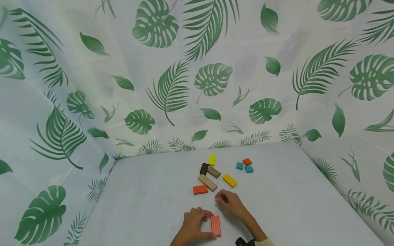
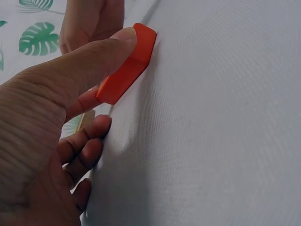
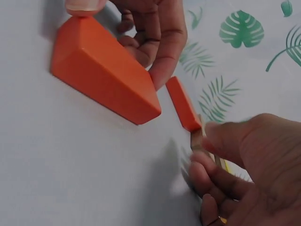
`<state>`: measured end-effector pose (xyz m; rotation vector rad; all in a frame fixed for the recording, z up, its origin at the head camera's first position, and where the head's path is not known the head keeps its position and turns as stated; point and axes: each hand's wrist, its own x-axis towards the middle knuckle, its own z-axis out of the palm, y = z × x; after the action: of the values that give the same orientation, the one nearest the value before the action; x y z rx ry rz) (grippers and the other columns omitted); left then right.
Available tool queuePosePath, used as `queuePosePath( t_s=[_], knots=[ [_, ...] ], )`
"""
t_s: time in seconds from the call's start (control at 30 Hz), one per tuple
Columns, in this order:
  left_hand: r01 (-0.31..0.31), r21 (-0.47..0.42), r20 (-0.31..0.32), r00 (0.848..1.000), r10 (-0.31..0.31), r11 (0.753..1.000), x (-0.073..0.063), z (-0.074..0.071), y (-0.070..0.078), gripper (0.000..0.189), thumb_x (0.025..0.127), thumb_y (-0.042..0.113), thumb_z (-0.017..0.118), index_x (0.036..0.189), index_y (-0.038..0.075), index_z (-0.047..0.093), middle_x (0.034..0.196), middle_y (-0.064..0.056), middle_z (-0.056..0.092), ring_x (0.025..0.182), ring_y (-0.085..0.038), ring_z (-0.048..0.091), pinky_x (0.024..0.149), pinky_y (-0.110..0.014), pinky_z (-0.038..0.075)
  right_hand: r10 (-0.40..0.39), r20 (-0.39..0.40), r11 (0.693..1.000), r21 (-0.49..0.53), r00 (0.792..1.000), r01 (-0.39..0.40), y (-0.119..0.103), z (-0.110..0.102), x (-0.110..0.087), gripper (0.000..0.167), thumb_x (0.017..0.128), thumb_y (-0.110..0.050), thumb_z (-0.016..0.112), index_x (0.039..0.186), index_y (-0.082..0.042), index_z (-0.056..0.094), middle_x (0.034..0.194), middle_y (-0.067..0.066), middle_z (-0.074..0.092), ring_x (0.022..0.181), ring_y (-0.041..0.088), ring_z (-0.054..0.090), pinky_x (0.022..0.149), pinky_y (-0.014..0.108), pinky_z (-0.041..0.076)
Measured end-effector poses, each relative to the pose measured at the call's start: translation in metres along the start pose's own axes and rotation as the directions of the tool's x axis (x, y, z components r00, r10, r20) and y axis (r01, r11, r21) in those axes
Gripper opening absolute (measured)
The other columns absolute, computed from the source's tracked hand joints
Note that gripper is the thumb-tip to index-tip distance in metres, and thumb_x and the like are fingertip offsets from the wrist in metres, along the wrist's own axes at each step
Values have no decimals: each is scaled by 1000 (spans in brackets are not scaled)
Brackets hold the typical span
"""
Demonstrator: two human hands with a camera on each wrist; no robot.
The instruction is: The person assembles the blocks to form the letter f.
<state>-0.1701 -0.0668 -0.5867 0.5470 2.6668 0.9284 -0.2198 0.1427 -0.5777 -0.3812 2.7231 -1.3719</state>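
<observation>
My left hand (image 1: 194, 224) pinches an orange-red rectangular block (image 1: 216, 225) lengthwise, thumb at the near end and index finger at the far end. In the left wrist view this block (image 2: 127, 70) lies low against the white surface, the other fingers spread below it. My right hand (image 1: 233, 204) is just beyond and to the right, its fingers loosely curled with nothing visible between them. Nearest to it are a second orange-red block (image 1: 200, 190), a light wooden block (image 1: 207, 182) and a yellow-orange block (image 1: 230, 181). The right wrist view shows the right thumb (image 3: 230, 136) overlapping that group.
Farther back lie a brown wooden block (image 1: 213, 172), a dark brown block (image 1: 204, 168) and a bright yellow block (image 1: 212, 160). Right of them sit two small blue blocks (image 1: 249, 169) and a small orange one (image 1: 247, 162). Leaf-patterned cloth (image 1: 234, 116) walls the white table (image 1: 147, 198).
</observation>
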Motion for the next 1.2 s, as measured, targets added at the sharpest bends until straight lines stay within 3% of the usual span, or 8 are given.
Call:
queuePosePath(
  t_s=[0.17, 0.33, 0.5, 0.67, 1.0, 1.2],
  knots=[
    [-3, 9, -1, 1000, 3, 1000, 0, 0, 0, 55, 68, 61, 80, 112, 31, 65, 80, 16, 42, 79, -4, 34, 71, -33, 26, 13, -188, 1000, -26, 982, -18, -4, 9, 16, 21, 87, -10, 72, 106, -6, 65, 83, 1, 55, 76, 12, 47, 66, 22, 42],
    [-10, 20, 3, 1000, 10, 1000, -1, -1, 1, 55, 68, 63, 79, 111, 33, 65, 81, 16, 43, 79, -4, 36, 70, -32, 26, 33, -262, 992, -109, 964, -64, -5, 19, 31, 34, 84, -14, 77, 113, -4, 64, 87, 5, 52, 81, 14, 46, 69, 26, 40],
    [-5, 19, -5, 1000, 5, 1000, -2, -3, 5, 54, 67, 63, 80, 109, 32, 65, 80, 16, 43, 80, -4, 36, 70, -33, 26, 70, -279, 976, -181, 958, -124, -8, 21, 40, 41, 83, -21, 79, 116, -3, 62, 93, 8, 52, 79, 14, 47, 66, 27, 40],
    [3, 13, 2, 1000, -3, 1000, -3, -4, 4, 51, 67, 60, 81, 107, 32, 66, 80, 16, 43, 79, -4, 35, 70, -32, 25, 97, -278, 960, -228, 956, -164, -11, 23, 43, 36, 82, -21, 79, 110, -3, 65, 88, 7, 54, 73, 13, 47, 60, 26, 38],
    [25, 5, 22, 999, -25, 1000, -4, -4, 3, 48, 67, 57, 83, 105, 33, 65, 81, 16, 44, 81, -5, 36, 72, -34, 28, 93, -302, 955, -242, 949, -170, -13, 23, 39, 32, 81, -20, 79, 105, -4, 66, 85, 5, 54, 70, 13, 47, 58, 25, 38],
    [13, -10, 4, 1000, -13, 1000, -5, -1, -1, 50, 69, 61, 79, 108, 33, 65, 82, 17, 44, 83, -4, 37, 72, -33, 27, 84, -296, 947, -274, 951, -169, -18, 22, 35, 34, 79, -18, 77, 107, -2, 65, 94, 11, 58, 72, 14, 46, 59, 27, 36]
  ],
)
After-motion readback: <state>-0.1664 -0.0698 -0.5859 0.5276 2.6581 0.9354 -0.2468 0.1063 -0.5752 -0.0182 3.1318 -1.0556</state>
